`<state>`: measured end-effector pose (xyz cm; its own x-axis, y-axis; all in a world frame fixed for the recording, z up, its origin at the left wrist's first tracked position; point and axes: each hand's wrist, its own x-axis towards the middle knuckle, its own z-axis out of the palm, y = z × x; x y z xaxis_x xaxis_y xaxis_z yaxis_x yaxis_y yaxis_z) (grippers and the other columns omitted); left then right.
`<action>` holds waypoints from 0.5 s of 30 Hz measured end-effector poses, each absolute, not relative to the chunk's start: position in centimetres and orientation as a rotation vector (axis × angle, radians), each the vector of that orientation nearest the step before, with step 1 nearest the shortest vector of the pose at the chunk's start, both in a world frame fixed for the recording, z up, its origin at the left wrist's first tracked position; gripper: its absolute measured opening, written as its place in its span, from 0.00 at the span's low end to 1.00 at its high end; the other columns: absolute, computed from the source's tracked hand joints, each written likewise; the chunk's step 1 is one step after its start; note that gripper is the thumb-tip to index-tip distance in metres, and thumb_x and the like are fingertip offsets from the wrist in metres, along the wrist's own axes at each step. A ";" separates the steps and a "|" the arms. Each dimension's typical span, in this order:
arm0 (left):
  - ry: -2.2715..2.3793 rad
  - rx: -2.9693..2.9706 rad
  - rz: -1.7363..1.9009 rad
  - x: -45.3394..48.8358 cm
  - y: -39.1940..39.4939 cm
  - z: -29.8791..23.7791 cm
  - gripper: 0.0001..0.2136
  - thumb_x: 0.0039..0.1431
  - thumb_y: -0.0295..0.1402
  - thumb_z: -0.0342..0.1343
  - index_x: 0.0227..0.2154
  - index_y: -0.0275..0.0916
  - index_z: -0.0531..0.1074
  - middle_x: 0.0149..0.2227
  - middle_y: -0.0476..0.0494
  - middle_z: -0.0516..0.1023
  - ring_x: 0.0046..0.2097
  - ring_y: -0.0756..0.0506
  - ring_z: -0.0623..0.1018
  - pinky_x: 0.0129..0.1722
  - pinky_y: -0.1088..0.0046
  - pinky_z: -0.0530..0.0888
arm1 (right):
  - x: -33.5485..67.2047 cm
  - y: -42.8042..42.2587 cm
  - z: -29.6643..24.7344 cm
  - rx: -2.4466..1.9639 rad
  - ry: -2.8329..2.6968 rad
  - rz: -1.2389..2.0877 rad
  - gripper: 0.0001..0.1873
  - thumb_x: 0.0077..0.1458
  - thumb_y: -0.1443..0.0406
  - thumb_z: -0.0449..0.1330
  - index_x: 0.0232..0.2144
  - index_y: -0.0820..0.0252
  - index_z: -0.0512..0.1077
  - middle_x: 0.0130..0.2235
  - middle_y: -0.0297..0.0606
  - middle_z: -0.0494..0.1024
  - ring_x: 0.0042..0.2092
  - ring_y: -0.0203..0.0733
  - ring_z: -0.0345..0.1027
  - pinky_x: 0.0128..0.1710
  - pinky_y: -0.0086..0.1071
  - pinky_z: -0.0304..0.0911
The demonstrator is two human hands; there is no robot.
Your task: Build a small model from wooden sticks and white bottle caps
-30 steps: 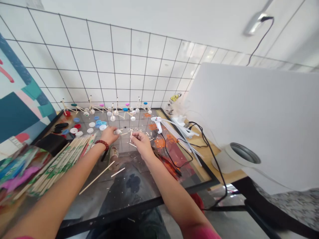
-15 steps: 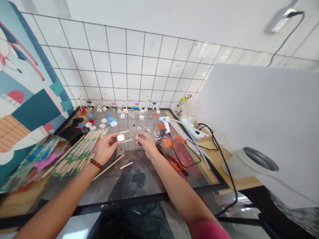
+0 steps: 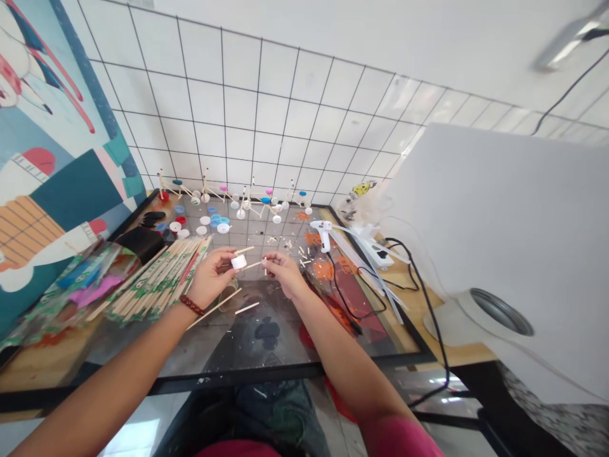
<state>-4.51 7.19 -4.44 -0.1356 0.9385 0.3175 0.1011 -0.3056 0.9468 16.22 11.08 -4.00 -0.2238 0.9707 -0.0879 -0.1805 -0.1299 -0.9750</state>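
Note:
My left hand (image 3: 212, 277) is closed on a white bottle cap (image 3: 238, 261), from which two thin wooden sticks (image 3: 252, 265) stick out to the right. Between the thumb and fingers of my right hand (image 3: 284, 273) is a short piece of wooden stick (image 3: 265, 266), held upright. It meets, or nearly meets, the end of the lower stick; I cannot tell if they touch. Under my left hand stands a clear cup (image 3: 229, 297), partly hidden. A long wooden stick (image 3: 214, 309) leans by it, and a shorter stick (image 3: 247, 308) lies on the glass tabletop.
Small stick-and-cap models (image 3: 247, 202) line the back edge, with loose caps (image 3: 219, 221) before them. Packed chopsticks (image 3: 157, 276) lie at left. A white glue gun (image 3: 323, 235), its cord and a power strip (image 3: 378, 254) are at right, near a white bucket-like container (image 3: 476, 317).
My right hand has brought the short stick closer to the cap's lower stick, narrowing the gap. The camera view has tilted and shifted slightly.

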 end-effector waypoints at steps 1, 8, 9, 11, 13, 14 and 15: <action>1.220 1.428 1.512 -4.5 7.2 -4.5 0.16 0.43 0.36 0.70 0.36 0.38 0.78 0.53 0.34 0.82 0.50 0.37 0.83 0.52 0.55 0.81 | 16.2 11.1 -4.1 -1.031 -1.163 1.532 0.22 0.35 0.54 0.77 0.31 0.58 0.76 0.26 0.30 0.76 0.26 0.33 0.63 0.29 0.30 0.57; 1.246 1.364 1.378 -4.8 7.4 -4.8 0.22 0.40 0.40 0.74 0.39 0.38 0.78 0.39 0.38 0.86 0.41 0.38 0.84 0.46 0.56 0.82 | 17.0 11.8 -4.5 -1.041 -1.191 1.484 0.23 0.39 0.50 0.76 0.34 0.55 0.80 0.29 0.33 0.80 0.29 0.37 0.67 0.34 0.34 0.64; 1.235 1.371 1.351 -4.8 7.4 -4.7 0.22 0.39 0.41 0.74 0.39 0.38 0.78 0.38 0.39 0.86 0.40 0.39 0.84 0.45 0.56 0.82 | 17.1 11.9 -4.6 -1.043 -1.197 1.490 0.22 0.39 0.50 0.76 0.35 0.54 0.80 0.29 0.33 0.81 0.30 0.38 0.68 0.35 0.34 0.65; 1.211 1.386 1.305 -4.7 7.3 -4.6 0.23 0.39 0.42 0.75 0.38 0.39 0.79 0.39 0.39 0.86 0.41 0.38 0.85 0.47 0.55 0.82 | 17.4 12.2 -4.8 -1.046 -1.193 1.506 0.22 0.40 0.50 0.76 0.35 0.54 0.80 0.30 0.35 0.81 0.30 0.39 0.70 0.35 0.36 0.66; 1.195 1.389 1.278 -4.7 7.2 -4.5 0.24 0.38 0.43 0.76 0.38 0.39 0.79 0.41 0.38 0.87 0.43 0.38 0.85 0.48 0.55 0.82 | 17.6 12.4 -5.1 -1.046 -1.174 1.521 0.23 0.38 0.51 0.77 0.34 0.55 0.80 0.31 0.36 0.82 0.30 0.39 0.70 0.35 0.36 0.68; 1.193 1.386 1.270 -4.7 7.2 -4.5 0.24 0.37 0.44 0.76 0.38 0.39 0.79 0.41 0.38 0.87 0.43 0.38 0.85 0.49 0.54 0.82 | 17.7 12.5 -5.2 -1.046 -1.169 1.525 0.23 0.37 0.51 0.77 0.34 0.55 0.80 0.31 0.36 0.82 0.30 0.39 0.70 0.35 0.37 0.68; 1.194 1.381 1.266 -4.6 7.2 -4.5 0.25 0.37 0.44 0.76 0.38 0.39 0.79 0.41 0.38 0.87 0.43 0.38 0.85 0.48 0.54 0.82 | 17.7 12.5 -5.3 -1.046 -1.191 1.514 0.23 0.37 0.51 0.77 0.33 0.55 0.80 0.30 0.37 0.82 0.29 0.39 0.70 0.35 0.37 0.69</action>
